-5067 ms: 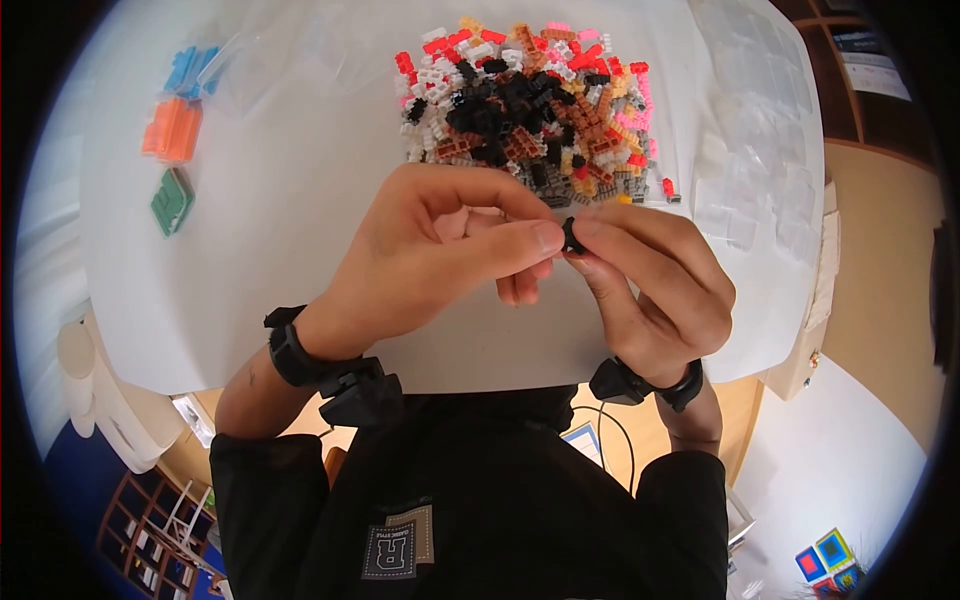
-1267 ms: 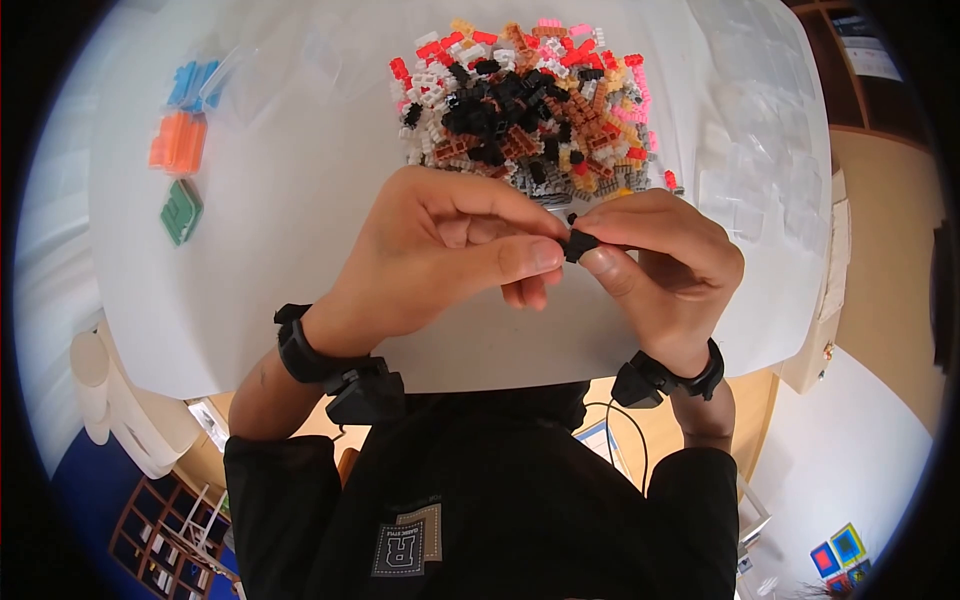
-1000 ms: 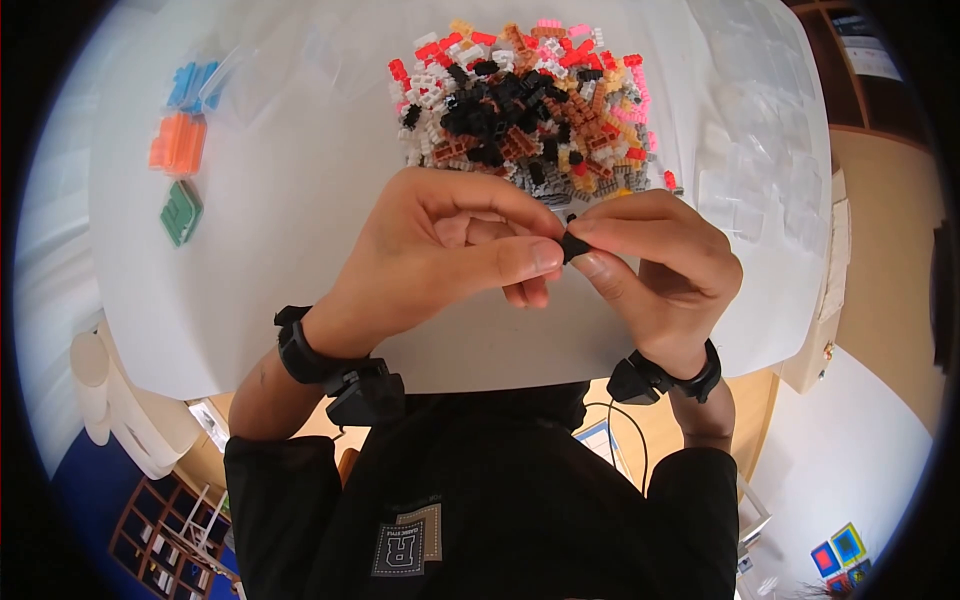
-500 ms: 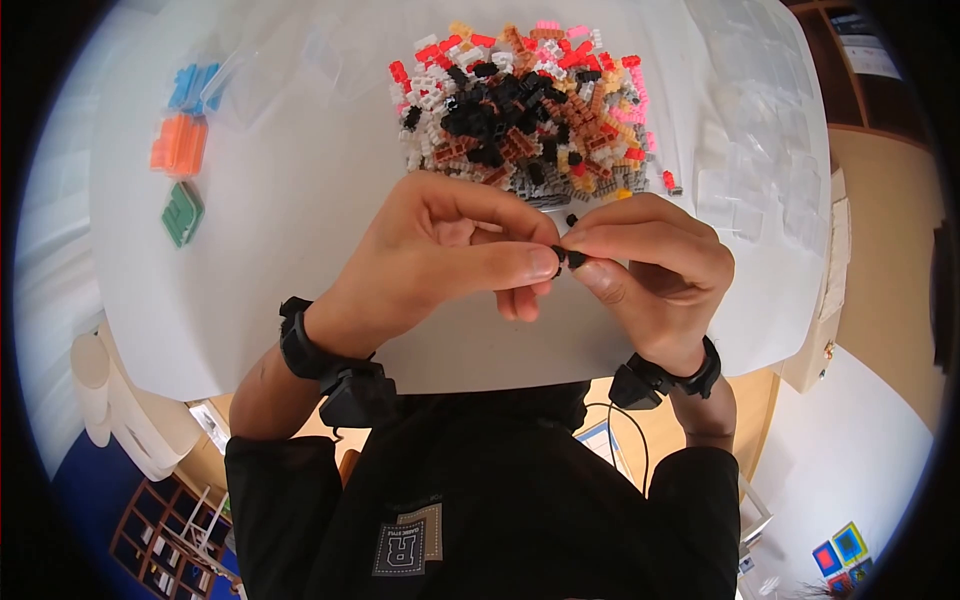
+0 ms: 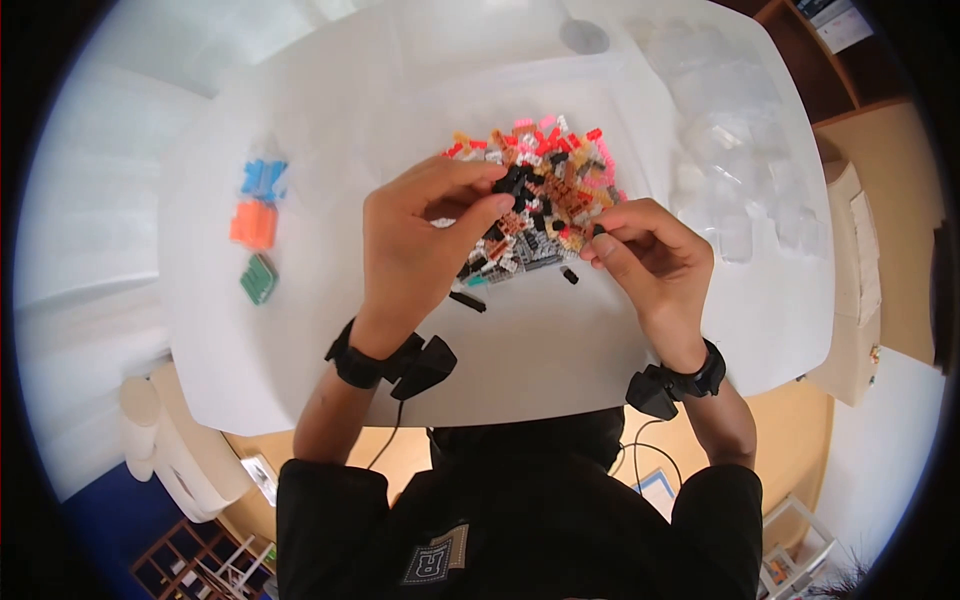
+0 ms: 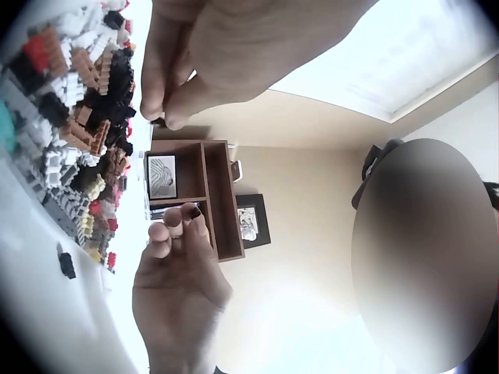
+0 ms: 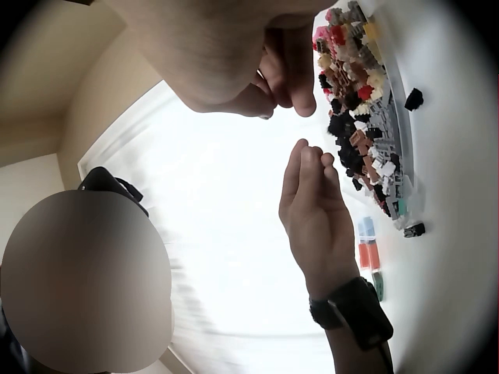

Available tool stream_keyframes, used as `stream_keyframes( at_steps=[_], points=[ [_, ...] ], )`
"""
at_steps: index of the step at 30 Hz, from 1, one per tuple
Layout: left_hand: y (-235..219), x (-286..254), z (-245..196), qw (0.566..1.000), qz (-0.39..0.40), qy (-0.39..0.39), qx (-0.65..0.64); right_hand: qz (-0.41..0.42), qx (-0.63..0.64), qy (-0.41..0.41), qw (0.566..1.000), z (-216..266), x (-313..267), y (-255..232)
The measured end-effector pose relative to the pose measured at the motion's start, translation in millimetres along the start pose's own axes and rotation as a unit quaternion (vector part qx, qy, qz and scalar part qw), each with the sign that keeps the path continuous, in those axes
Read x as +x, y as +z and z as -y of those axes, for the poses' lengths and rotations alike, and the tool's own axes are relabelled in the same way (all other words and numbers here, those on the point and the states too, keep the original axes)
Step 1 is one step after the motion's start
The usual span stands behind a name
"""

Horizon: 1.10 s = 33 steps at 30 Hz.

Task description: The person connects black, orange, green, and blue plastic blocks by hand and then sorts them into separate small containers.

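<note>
In the head view my left hand [image 5: 405, 225] reaches over the near left part of a heap of small toy building bricks [image 5: 570, 195]. Its thumb and forefinger come together at black bricks there; the left wrist view shows a small dark brick [image 6: 158, 121] at those fingertips. My right hand [image 5: 660, 265], right of the heap, pinches a small black brick [image 5: 599, 230] between thumb and fingers. On the table just in front of the heap lie a short black brick [image 5: 570, 275] and a longer black brick piece [image 5: 467, 301].
At the left stand stacked blue bricks [image 5: 264, 180], orange bricks [image 5: 254, 224] and a green piece [image 5: 259, 279]. Clear plastic containers [image 5: 735, 190] cover the right side of the white table [image 5: 520, 370]. Its near edge runs close to the person's body.
The hands, earlier joined at black bricks, have parted; the left has moved up to the heap. The longer black piece now shows on the table. The head view has tilted and shifted.
</note>
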<state>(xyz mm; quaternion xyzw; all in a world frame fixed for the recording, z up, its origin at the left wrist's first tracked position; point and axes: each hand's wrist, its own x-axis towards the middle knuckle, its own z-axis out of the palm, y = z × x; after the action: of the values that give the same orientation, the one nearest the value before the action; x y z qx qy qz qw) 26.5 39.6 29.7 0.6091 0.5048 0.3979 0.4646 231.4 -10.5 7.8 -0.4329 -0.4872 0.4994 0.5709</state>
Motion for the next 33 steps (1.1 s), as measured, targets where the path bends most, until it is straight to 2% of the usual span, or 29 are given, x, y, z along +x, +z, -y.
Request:
stream_keyframes(
  at_steps=[5, 6, 8, 11, 18, 20, 23, 27, 29, 33],
  points=[
    [6, -11, -2, 1.000, 0.015, 0.010, -0.008, -0.007, 0.011, 0.039, 0.999, 4, -2, -1],
    [7, -14, 2, 0.998, 0.027, 0.041, -0.037, -0.014, 0.016, 0.037, 0.999, 4, -3, -1],
    [9, -21, 8, 0.991, 0.058, 0.087, -0.087, 0.047, -0.098, -0.079, 0.991, 1, -3, 0],
    [12, -27, 15, 0.984, 0.102, 0.095, -0.107, 0.045, -0.134, -0.115, 0.983, 1, -8, 7],
    [17, -32, 10, 0.979, 0.123, 0.028, -0.159, 0.053, -0.146, -0.124, 0.980, -3, -8, 7],
    [18, -32, 8, 0.977, 0.132, 0.001, -0.169, 0.022, -0.156, -0.137, 0.978, -3, -7, 9],
    [18, -32, 12, 0.966, 0.140, 0.003, -0.219, 0.026, -0.184, -0.154, 0.970, -2, -7, 8],
    [19, -35, 7, 0.975, 0.111, -0.046, -0.189, 0.022, -0.209, -0.168, 0.963, -2, -8, 9],
    [19, -33, 11, 0.978, 0.121, 0.026, -0.168, 0.017, -0.217, -0.184, 0.959, -2, -8, 9],
    [19, -34, 12, 0.981, 0.117, 0.046, -0.146, 0.011, -0.239, -0.202, 0.950, 0, -8, 8]
  ],
)
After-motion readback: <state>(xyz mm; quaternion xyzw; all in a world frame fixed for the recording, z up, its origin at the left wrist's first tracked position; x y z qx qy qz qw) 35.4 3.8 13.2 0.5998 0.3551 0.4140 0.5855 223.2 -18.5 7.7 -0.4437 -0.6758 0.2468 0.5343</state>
